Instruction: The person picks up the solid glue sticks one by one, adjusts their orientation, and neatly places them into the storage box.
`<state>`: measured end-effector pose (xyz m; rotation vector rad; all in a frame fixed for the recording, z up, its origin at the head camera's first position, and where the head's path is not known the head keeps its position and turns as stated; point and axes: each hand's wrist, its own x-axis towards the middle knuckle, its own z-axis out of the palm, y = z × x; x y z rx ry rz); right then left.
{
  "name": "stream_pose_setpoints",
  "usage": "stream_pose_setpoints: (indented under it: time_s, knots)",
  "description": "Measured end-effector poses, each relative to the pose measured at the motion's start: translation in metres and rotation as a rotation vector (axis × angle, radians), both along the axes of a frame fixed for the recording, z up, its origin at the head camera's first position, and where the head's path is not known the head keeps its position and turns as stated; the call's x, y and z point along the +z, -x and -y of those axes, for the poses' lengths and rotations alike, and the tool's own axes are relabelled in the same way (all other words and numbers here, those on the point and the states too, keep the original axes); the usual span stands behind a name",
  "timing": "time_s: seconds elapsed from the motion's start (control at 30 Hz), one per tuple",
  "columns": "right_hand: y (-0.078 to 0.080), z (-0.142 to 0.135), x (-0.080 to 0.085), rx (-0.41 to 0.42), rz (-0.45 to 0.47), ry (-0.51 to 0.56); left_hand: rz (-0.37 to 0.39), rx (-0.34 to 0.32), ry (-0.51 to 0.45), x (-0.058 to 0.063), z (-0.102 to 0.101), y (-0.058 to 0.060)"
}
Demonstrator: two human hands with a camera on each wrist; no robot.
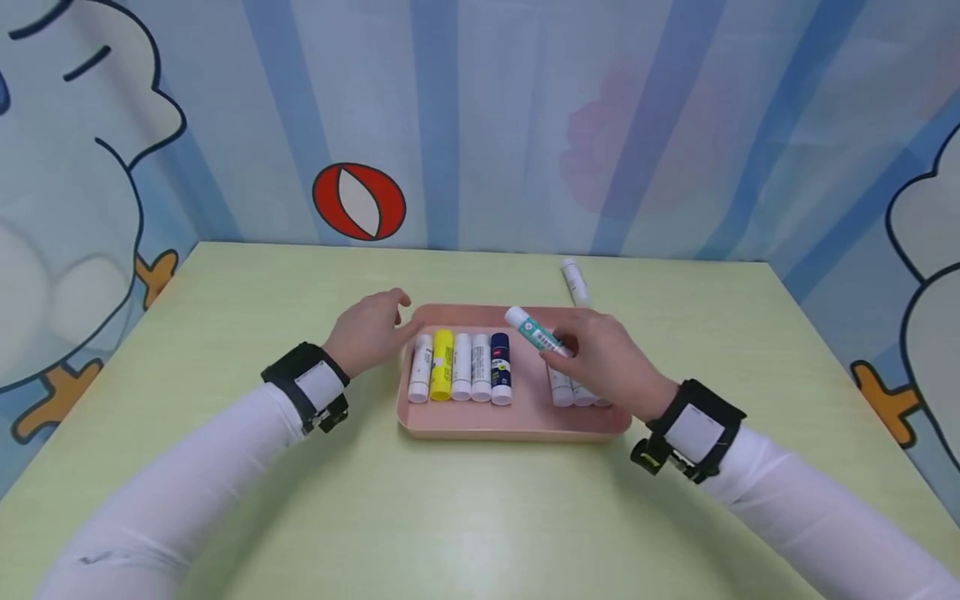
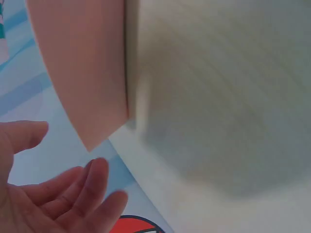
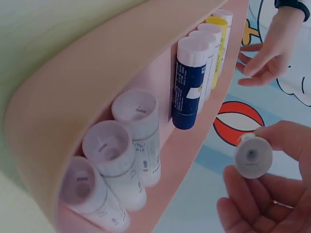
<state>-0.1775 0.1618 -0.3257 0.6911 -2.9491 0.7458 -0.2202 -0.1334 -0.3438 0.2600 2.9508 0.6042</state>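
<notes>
My right hand (image 1: 611, 362) pinches a glue stick (image 1: 534, 329) with a green-and-white label between thumb and fingers, tilted above the right half of a pink tray (image 1: 517, 429). Its round white end (image 3: 251, 162) faces the camera in the right wrist view. Fingers relaxed and holding nothing, my left hand (image 1: 369, 332) is at the tray's left rim. Along the tray's left side lie a yellow glue stick (image 1: 442, 365), a navy glue stick (image 1: 501, 369) and several white ones (image 1: 461, 367). Three white glue sticks (image 3: 114, 167) lie at the right end, partly hidden by my right hand in the head view.
Behind the tray, another white glue stick (image 1: 575, 282) lies at its back right edge, its near end hidden. The pale yellow-green table (image 1: 480, 517) extends around the tray. A blue striped backdrop (image 1: 495, 125) with cartoon prints rises behind the table's far edge.
</notes>
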Motion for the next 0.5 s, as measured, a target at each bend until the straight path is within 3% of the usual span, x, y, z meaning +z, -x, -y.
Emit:
stream_pose_setpoints:
  time_s: [0.27, 0.4, 0.5]
  knots:
    - [0.002, 0.006, -0.008, -0.122, 0.182, -0.002, 0.216, 0.075, -0.08, -0.011, 0.002, 0.0]
    - [0.001, 0.01, -0.013, -0.121, 0.218, -0.045, 0.248, 0.091, -0.141, -0.014, -0.002, 0.001]
    - [0.001, 0.014, -0.015, -0.101, 0.192, -0.092, 0.246, 0.094, -0.159, -0.016, -0.003, 0.002]
